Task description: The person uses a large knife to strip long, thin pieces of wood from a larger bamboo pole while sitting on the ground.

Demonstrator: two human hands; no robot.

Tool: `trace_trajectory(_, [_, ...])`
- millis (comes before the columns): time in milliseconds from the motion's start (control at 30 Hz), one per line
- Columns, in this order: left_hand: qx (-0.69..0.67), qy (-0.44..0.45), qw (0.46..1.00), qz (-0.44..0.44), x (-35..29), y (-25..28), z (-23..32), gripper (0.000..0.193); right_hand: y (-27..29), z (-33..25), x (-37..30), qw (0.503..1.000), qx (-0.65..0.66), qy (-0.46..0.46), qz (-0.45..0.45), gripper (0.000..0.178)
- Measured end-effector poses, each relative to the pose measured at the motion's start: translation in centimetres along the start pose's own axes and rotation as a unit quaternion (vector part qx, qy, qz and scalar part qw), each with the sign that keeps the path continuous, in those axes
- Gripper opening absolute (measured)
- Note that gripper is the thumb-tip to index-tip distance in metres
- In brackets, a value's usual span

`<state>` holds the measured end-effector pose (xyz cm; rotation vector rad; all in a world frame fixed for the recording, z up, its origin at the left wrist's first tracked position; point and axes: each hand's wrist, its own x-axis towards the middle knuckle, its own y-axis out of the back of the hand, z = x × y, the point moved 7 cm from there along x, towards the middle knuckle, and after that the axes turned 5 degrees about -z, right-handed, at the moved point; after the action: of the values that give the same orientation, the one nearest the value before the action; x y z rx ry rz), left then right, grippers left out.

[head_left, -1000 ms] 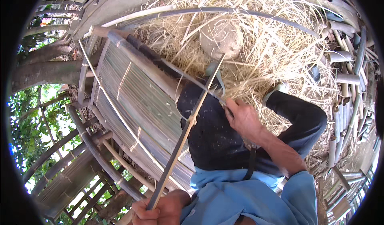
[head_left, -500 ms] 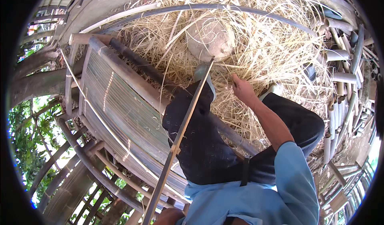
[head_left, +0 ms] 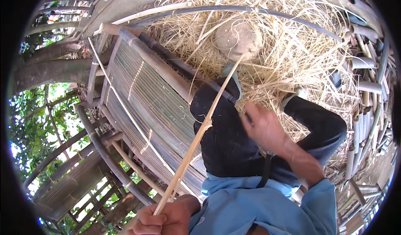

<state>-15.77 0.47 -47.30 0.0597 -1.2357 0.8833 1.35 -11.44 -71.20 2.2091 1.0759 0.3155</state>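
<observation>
At the lower edge my left hand point(head_left: 169, 218) is closed around the near end of a long bamboo strip point(head_left: 184, 164). The strip slants up and away across my left thigh, with a rough node partway along and its pale face showing. Its far tip hangs above the straw, near a round stone-like block point(head_left: 239, 40). My right hand point(head_left: 265, 126) is closed above my lap, to the right of the strip. A dark knife point(head_left: 225, 93) extends from it toward the strip, its handle mostly hidden by my blurred fingers.
To the left stands a slatted bamboo bench point(head_left: 146, 90), with a thin pale strip point(head_left: 121, 99) across it. Straw-like shavings point(head_left: 288, 63) cover the ground ahead. A long dark bamboo strip point(head_left: 267, 12) arches over them. Cut bamboo poles point(head_left: 367, 86) are stacked at the right.
My right hand has drawn back from over the shavings toward my lap. More of my left hand has come into view. The bamboo strip now shows its paler face.
</observation>
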Motion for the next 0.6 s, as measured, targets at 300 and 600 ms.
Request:
trace_trajectory(300, [0.017,0.008,0.999,-0.037,-1.0,-0.6,2.0,0.039,1.6,-10.5,-5.5,0.990,-0.019,0.132,-0.051,0.016])
trace_trajectory(600, [0.031,0.008,0.999,-0.030,-1.2,-0.3,1.9,0.038,1.4,-10.4,-5.8,0.971,-0.088,0.215,0.047,0.022])
